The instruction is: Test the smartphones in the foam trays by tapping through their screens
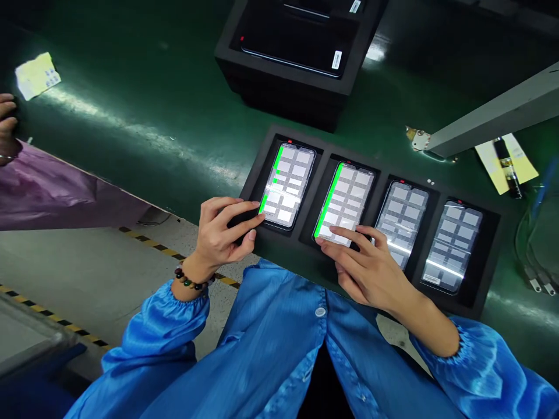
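A black foam tray (301, 235) holds several smartphones side by side, screens lit with grey block grids. On the leftmost phone (288, 186), broken green marks run down the left edge; fingers of my left hand (225, 230) reach its lower left corner. The second phone (345, 198) has an unbroken green strip along its left edge. My right hand (367, 262) lies over its lower end, a fingertip at the bottom of that strip. The third phone (402, 221) and the rightmost phone (454, 244) show no green. Both hands have their fingers apart and hold nothing.
Stacked black foam trays (288, 87) with dark phones stand behind. A grey metal arm (493, 110) slants in from the right, near a black pen (507, 166) on yellow paper and white cables (533, 273). At left are another person's hand (6, 125) and a yellow note (37, 75).
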{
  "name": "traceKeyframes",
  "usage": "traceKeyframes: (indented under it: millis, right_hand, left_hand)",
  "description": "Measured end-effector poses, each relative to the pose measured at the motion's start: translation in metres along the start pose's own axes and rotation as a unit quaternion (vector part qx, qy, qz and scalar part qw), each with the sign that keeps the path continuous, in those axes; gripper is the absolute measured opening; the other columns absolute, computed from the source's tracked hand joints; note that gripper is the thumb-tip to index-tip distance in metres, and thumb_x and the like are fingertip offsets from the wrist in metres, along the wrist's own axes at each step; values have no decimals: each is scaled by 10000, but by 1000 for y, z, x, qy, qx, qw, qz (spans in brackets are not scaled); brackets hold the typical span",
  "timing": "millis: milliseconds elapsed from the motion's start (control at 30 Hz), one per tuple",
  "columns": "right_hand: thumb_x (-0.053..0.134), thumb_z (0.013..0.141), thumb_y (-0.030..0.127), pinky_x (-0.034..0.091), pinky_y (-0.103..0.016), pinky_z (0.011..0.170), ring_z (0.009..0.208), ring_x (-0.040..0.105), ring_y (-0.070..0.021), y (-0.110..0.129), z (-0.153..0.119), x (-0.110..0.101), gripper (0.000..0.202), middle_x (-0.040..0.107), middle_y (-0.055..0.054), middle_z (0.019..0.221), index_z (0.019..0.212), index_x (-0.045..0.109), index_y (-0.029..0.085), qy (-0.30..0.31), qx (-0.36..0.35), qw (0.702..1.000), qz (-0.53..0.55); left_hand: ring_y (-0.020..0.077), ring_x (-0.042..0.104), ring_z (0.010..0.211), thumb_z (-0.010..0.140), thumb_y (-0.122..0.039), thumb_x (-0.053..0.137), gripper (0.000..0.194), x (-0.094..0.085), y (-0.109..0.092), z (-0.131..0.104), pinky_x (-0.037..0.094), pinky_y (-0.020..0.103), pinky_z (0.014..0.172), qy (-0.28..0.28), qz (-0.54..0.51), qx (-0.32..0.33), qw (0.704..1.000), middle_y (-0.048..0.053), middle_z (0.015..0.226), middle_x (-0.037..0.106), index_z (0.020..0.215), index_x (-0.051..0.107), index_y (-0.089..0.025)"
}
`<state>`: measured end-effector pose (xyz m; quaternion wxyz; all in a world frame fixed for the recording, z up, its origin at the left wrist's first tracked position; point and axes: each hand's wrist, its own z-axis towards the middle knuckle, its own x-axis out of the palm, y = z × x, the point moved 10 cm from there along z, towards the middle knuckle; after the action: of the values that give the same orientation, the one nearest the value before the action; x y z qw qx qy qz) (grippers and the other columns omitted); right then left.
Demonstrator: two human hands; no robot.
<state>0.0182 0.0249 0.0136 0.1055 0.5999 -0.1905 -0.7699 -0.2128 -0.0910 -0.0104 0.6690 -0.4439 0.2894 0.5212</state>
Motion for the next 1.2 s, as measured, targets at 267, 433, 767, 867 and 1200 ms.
traceKeyframes:
  millis: [267, 433, 767, 867, 1200]
  right_hand:
    - [544, 1003, 101, 403, -512, 1185, 1388, 689, -296, -13, -35, -20, 389, 836, -22, 1322, 1362, 663, 197, -28, 47, 998, -20]
    - [566, 1010, 110, 422, -517, 1165, 1371, 695, -316, -14, -36, -22, 357, 847, -19, 1282, 1341, 668, 195, -41, 57, 997, -32]
    - [595, 1004, 88, 427, -526, 1163, 1384, 680, -331, -32, -21, -28, 388, 849, -35, 1226, 1371, 641, 203, -47, 110, 989, -89]
    - [598, 1007, 97, 430, -529, 1167, 1407, 662, -336, -41, -16, -28, 415, 837, -46, 1261, 1407, 617, 202, -42, 126, 986, -101]
    - [518, 1052, 177, 447, -609, 1180, 1508, 579, -391, -87, 4, -36, 505, 804, -121, 1260, 1557, 515, 207, -27, 200, 972, -118]
  left_hand:
    - [348, 673, 1217, 953, -382, 636, 377, 21, -32, 36, 560, 604, 1047, 124, -51, 111, 985, 31, 1422, 770, 1277, 829, -395]
    - [350, 642, 1270, 980, -377, 599, 372, 27, -42, 47, 546, 597, 1073, 167, -57, 139, 974, 54, 1477, 731, 1272, 828, -353]
    - [373, 583, 1344, 1012, -326, 577, 414, 29, -32, 66, 491, 586, 1100, 169, -103, 158, 967, 86, 1587, 648, 1372, 782, -310]
    - [384, 561, 1380, 1027, -333, 549, 433, 36, -26, 75, 473, 602, 1107, 182, -92, 159, 966, 99, 1613, 619, 1403, 761, -314]
    - [391, 474, 1498, 1100, -457, 464, 500, 67, 10, 120, 349, 651, 1259, 204, -74, 102, 971, 63, 1740, 467, 1574, 618, -429]
